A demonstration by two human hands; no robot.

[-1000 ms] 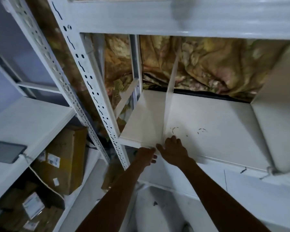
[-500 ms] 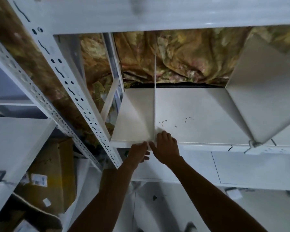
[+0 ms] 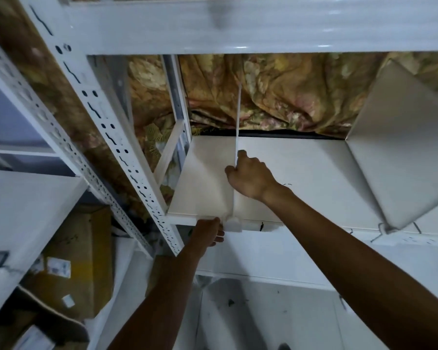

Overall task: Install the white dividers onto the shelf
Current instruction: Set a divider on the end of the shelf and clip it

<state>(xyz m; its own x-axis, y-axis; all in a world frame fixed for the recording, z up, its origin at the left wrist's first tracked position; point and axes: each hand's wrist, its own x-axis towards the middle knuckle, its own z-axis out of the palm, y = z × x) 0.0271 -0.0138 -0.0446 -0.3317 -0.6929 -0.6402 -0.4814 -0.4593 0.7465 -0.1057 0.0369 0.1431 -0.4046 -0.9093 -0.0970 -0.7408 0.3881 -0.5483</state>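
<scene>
Pinching the divider, your right hand holds it upright; left hand, at its 7 o'clock, grips the shelf lip. Keep it plumb while seating.

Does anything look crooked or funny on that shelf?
The right divider looks tilted beside the upright divider the right hand pinches, though the wide lens may cause that. Black scribbles mark the shelf.

Both arms stretched up and forward.
Right hand is higher, pinching the white divider; left hand is lower, fingers curled.
</scene>
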